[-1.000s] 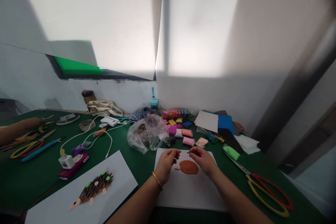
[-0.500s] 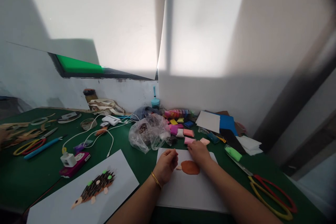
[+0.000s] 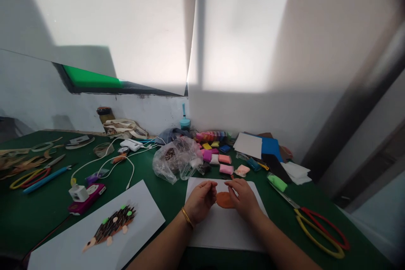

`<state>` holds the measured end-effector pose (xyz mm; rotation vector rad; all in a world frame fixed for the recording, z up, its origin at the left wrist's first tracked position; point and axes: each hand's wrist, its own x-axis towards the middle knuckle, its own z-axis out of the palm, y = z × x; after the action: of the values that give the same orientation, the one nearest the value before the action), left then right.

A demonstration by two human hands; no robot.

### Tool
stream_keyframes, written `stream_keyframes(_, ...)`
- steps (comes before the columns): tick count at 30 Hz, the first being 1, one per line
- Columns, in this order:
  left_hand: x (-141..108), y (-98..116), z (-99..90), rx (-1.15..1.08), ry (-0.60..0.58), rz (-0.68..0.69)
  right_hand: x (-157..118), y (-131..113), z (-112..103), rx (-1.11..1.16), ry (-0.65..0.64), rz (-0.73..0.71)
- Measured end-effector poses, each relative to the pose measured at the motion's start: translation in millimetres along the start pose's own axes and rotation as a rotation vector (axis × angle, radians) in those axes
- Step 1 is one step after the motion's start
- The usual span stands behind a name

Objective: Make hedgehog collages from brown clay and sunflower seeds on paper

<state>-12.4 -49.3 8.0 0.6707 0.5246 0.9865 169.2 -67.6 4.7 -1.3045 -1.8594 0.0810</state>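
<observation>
While light came softly through the pale sheets over the window, the person bent both bare hands over a white rectangular sheet of paper [image 3: 226, 234] on the green-covered table [image 3: 145, 174]. A flat, orange-brown oval of what looked like clay [image 3: 224, 200] lay on that paper, between the hands and partly covered by the right one. The left hand [image 3: 201, 197], with a gold-coloured bangle [image 3: 187, 218] round its wrist, was loosely curled, thumb up near the forefinger; I couldn't tell whether it held anything. The right hand [image 3: 243, 196] reached in over the oval's edge, its fingers bent and thumb pointing inward, and I couldn't make out anything in its grip either.

Just beyond the paper sat a small pink packet [image 3: 226, 169] and a peach-coloured packet [image 3: 242, 170], with a crumpled clear plastic bag [image 3: 187, 156] to their left. Long metal scissors with red and yellow handles [image 3: 298, 209] lay to the right. Over on the left, a second white sheet [image 3: 139, 202] carried a dark-spined, brown-bodied hedgehog picture [image 3: 115, 224] with green and peach dots.
</observation>
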Motion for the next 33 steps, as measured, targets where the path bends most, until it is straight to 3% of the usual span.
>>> stream_keyframes(6,-0.6,0.1,-0.6,0.068,-0.036,0.072,-4.6,-2.2,3.6,0.025,-0.014,-0.013)
stream_keyframes(16,-6.3,4.3,9.6,0.099,-0.064,0.078,-7.3,-1.8,8.3,0.005,-0.032,-0.07)
stream_keyframes(24,-1.7,0.0,3.6,0.169,0.011,0.073,-6.7,-3.8,7.7,0.004,-0.018,-0.083)
stream_keyframes(33,-0.1,-1.2,-0.7,0.16,-0.029,0.076,-6.9,-6.8,5.3,0.012,-0.014,-0.086)
